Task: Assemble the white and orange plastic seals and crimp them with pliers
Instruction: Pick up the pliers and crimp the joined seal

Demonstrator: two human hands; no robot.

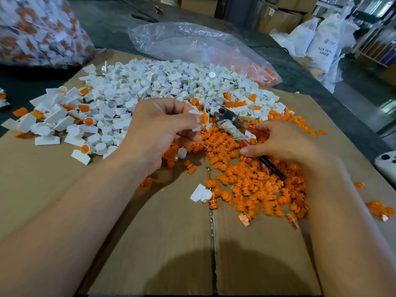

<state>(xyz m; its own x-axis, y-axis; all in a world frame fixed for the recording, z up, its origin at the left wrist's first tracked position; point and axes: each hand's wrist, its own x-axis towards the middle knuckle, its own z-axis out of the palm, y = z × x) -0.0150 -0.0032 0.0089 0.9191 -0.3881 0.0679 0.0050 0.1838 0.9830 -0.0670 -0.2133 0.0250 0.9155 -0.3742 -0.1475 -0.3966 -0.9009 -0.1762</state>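
Note:
My left hand (158, 127) pinches a white and orange seal (202, 118) between thumb and fingers, just above the orange pile. My right hand (282, 142) rests on the pliers (233, 123), fingers around their red and black handles; the metal jaws point up-left toward the seal and stop just short of it. A heap of white seal bodies (162, 86) covers the far half of the cardboard. Orange inserts (257, 185) lie in a pile under and in front of my right hand. Several joined white-and-orange seals (64, 116) lie at the left.
The cardboard sheet (160, 243) covers the table in front of me. A clear bag (192, 43) holding orange parts lies at the back. A full bag of seals (36, 31) stands at the far left. A white device (385, 163) sits at the right edge.

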